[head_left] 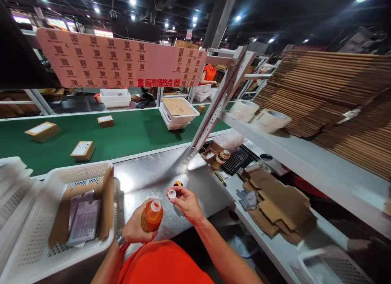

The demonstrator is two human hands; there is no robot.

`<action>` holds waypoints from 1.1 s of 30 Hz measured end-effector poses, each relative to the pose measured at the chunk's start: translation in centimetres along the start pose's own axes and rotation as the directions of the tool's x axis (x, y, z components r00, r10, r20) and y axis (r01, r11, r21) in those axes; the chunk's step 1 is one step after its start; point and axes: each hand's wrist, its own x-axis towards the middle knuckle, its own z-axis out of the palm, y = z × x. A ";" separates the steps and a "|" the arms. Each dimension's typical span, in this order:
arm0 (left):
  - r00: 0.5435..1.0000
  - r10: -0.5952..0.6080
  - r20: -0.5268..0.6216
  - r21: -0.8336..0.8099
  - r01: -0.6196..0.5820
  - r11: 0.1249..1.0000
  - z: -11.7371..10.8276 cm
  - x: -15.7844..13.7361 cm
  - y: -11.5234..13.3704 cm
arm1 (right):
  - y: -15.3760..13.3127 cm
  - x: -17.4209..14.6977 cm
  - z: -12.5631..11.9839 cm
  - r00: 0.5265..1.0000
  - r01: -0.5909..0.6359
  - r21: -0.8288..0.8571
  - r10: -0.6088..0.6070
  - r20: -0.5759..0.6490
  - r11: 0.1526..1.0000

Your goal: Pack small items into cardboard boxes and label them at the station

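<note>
My left hand [137,226] is wrapped round a bottle [152,216] of orange-coloured drink, held upright close to my body with its mouth uncovered. Just to the right, my right hand [187,203] pinches a white bottle cap [172,193] between thumb and fingers, apart from the bottle's neck. Behind the right hand, a small yellow and black object [177,183] is partly hidden on the metal table [134,170]. Left of the bottle stands a white plastic basket [69,170] with cardboard and clear-packed items [84,214] in it.
Beyond the table runs a green conveyor belt [128,131] carrying small boxes [83,150] and stacked white baskets [174,123]. A metal post [214,108] rises ahead. At right, a shelf [293,153] bears tape rolls [270,120] and stacked cardboard [330,92]; flattened cartons [275,198] lie below.
</note>
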 end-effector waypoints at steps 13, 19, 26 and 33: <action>1.000 -0.002 0.004 -0.007 0.002 1.000 -0.1 -0.1 -0.5 | 0.0 -0.1 0.2 1.000 -0.018 0.002 0.018 -0.014 1.000; 1.000 0.017 0.018 -0.034 -0.016 0.999 -0.3 -0.1 -0.6 | -0.2 -0.2 0.3 1.000 -0.010 -0.015 0.010 -0.012 1.000; 1.000 0.014 -0.010 -0.002 -0.014 1.000 -0.1 0.0 0.0 | 0.0 0.0 0.2 1.000 -0.007 -0.007 0.007 -0.007 1.000; 1.000 -0.002 -0.005 -0.037 0.001 0.999 -0.2 0.0 0.4 | 0.2 0.1 0.2 1.000 -0.004 -0.003 0.004 -0.008 1.000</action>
